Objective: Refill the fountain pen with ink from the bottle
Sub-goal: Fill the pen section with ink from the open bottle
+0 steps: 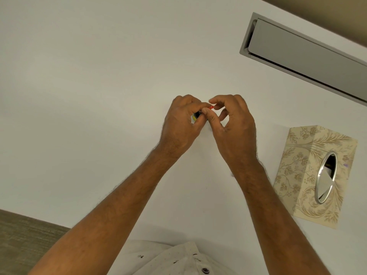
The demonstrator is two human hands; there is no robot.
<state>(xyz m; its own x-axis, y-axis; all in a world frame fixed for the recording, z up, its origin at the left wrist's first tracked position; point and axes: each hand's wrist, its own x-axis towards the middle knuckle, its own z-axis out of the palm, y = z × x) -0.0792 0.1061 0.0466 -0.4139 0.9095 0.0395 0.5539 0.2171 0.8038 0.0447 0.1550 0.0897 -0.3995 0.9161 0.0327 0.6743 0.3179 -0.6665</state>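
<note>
hands meet over white table (pixel 99 76): left hand (pixel 181 124) holds bottle (pixel 195 116), right hand (pixel 232 120) pinches red piece (pixel 211 107).

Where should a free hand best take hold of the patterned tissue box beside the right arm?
Grip the tissue box across its two long side walls, coming from above. It lies flat on the white table with its oval opening facing up, so the sides look free; keep fingers off the opening's metallic rim.
</note>
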